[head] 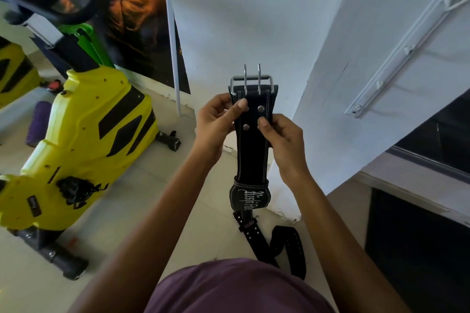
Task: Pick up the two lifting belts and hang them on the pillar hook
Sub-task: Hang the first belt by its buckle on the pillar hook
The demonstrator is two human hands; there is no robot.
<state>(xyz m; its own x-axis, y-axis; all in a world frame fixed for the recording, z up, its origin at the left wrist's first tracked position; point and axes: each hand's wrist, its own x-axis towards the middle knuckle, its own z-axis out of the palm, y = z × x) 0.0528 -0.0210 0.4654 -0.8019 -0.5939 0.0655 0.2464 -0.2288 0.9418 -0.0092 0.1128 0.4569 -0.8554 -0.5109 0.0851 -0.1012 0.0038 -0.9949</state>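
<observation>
**Belt held up before the white pillar**

I hold a black lifting belt upright in front of the white pillar, its steel buckle on top. My left hand pinches its left edge, my right hand its right edge. Below it, at the pillar's foot, a second belt lies on the floor.

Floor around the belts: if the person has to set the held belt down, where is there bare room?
Bare tiles lie between the yellow exercise bike and the hanging belt, which both the left hand and the right hand grip. It is crowded at the pillar's foot, where belt straps trail beside the dark cabinet.
</observation>
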